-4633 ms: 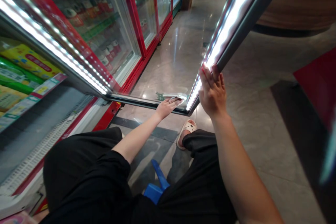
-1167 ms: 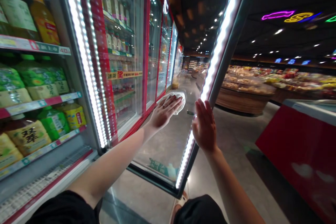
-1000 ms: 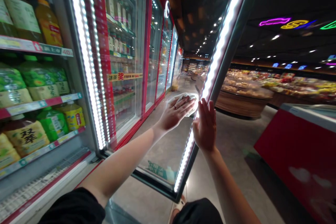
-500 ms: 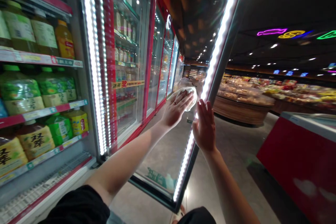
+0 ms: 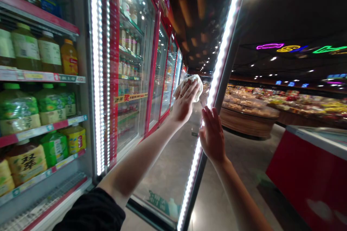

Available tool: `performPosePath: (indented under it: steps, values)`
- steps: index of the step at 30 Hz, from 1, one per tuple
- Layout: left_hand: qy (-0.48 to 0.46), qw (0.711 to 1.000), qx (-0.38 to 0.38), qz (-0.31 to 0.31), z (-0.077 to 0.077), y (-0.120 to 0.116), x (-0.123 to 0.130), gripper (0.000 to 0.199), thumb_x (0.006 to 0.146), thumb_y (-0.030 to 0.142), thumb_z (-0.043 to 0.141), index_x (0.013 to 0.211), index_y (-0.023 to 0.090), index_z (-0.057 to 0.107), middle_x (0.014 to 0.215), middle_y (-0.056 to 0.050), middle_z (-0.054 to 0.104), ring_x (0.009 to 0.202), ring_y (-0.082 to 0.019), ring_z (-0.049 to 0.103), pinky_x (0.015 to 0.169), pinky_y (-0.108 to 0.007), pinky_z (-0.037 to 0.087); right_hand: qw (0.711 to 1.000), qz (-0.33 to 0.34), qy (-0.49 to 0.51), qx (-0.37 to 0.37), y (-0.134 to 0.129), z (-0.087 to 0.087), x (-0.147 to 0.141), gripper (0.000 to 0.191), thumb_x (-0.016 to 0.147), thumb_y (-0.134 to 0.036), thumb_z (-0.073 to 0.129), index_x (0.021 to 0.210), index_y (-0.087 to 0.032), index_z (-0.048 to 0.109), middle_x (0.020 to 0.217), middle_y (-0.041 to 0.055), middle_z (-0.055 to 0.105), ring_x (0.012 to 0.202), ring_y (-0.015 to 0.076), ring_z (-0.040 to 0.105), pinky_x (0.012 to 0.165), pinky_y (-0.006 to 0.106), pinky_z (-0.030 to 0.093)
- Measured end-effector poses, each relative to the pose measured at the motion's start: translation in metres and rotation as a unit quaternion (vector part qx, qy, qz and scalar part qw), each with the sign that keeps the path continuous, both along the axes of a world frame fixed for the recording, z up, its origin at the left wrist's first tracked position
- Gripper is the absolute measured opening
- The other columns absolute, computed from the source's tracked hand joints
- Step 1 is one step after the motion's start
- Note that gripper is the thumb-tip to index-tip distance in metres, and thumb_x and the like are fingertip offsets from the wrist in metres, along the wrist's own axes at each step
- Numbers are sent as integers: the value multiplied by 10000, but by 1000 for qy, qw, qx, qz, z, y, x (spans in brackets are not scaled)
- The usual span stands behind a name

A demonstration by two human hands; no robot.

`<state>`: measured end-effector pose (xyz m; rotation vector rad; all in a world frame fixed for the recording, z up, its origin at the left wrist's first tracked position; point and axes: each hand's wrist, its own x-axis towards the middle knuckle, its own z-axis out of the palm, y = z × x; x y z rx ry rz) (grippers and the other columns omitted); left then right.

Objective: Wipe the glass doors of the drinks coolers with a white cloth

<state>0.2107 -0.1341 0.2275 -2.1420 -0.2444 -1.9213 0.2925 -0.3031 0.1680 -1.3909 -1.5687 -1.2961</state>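
Note:
My left hand (image 5: pixel 187 99) lies flat over a crumpled white cloth (image 5: pixel 197 83), pressing it to the inner side of the open glass cooler door (image 5: pixel 173 162). Its fingers are stretched over the cloth, which shows around the fingertips. Against the door's lit edge strip (image 5: pixel 214 86) rests my right hand (image 5: pixel 213 133), fingers straight and close together, palm toward the frame. Nothing is visible in that hand. Seen through the glass is a row of red-framed coolers (image 5: pixel 155 75).
On the left, cooler shelves (image 5: pixel 40 75) hold bottled drinks (image 5: pixel 25 45). A red chest freezer (image 5: pixel 306 173) stands at the right. Farther back is a curved wooden produce display (image 5: pixel 244 121). Grey floor (image 5: pixel 238 187) lies between the door and the freezer.
My left hand and the cloth have moved up the glass. My right hand stays on the door edge. The whole view has shifted slightly.

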Motion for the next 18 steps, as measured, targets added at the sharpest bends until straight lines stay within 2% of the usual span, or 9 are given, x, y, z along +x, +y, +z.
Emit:
performPosePath:
  steps: [1,3,6,8,10,13,15,17,18]
  values:
    - [20,1000,21,-7,-7,-5,0,599,1091,53,333,1667,193,424,1737,-41,467,1679,-181,283,1403,-456,316,1000,1,-3,4,1,3,0,908,985,-65,448,1775,-333,90,1780,65,391,1680,268,244,1347,572,326]
    - [66,995,69,-19,-34,-7,-7,585,1092,53,370,1651,207,450,1689,-40,538,1662,-169,326,1396,-457,331,1000,5,-6,7,1,7,0,910,980,-69,454,1774,-337,98,1788,55,376,1685,263,226,1347,571,327]
    - [146,980,130,-40,-77,6,-30,634,1075,73,482,1679,249,399,1650,-32,585,1625,-147,402,1373,-419,369,1000,3,-4,1,-2,12,2,924,975,-72,469,1773,-354,96,1790,38,370,1684,254,229,1356,546,325]
    - [135,983,117,-42,-82,23,-42,717,1051,33,491,1708,279,342,1650,-30,583,1613,-163,427,1364,-427,384,1000,0,-2,6,-6,16,4,931,977,-67,465,1771,-373,88,1789,27,372,1678,260,246,1358,554,325]
    - [59,996,65,-34,-60,38,-46,774,1056,16,430,1742,321,241,1681,-37,543,1630,-205,399,1353,-503,403,1000,1,-2,20,-8,19,6,932,979,-61,467,1769,-384,91,1789,25,371,1675,270,255,1359,569,322]
    - [-47,998,22,-28,6,48,-33,795,1079,37,340,1764,354,91,1729,-36,479,1660,-232,336,1344,-555,424,1000,13,-13,24,-8,27,9,938,977,-45,476,1771,-370,96,1786,45,380,1676,275,253,1363,564,316]
    - [-45,998,30,-21,45,40,-20,824,1068,30,326,1765,356,33,1759,-36,428,1672,-251,307,1357,-581,400,999,25,-19,18,-5,33,12,943,972,-33,474,1772,-359,96,1776,57,401,1674,270,256,1362,551,326]
    - [-9,999,46,-4,62,25,-11,833,1050,13,322,1768,310,21,1784,-45,381,1680,-254,287,1365,-563,391,999,38,-16,20,-2,40,13,942,972,-31,471,1771,-364,98,1767,59,418,1671,271,267,1356,554,342]
    - [17,998,58,-1,59,17,-10,816,1050,11,315,1770,278,38,1787,-55,373,1680,-243,286,1364,-535,396,999,44,-13,23,0,43,14,940,976,-35,471,1770,-371,97,1767,58,419,1670,274,272,1353,559,351]
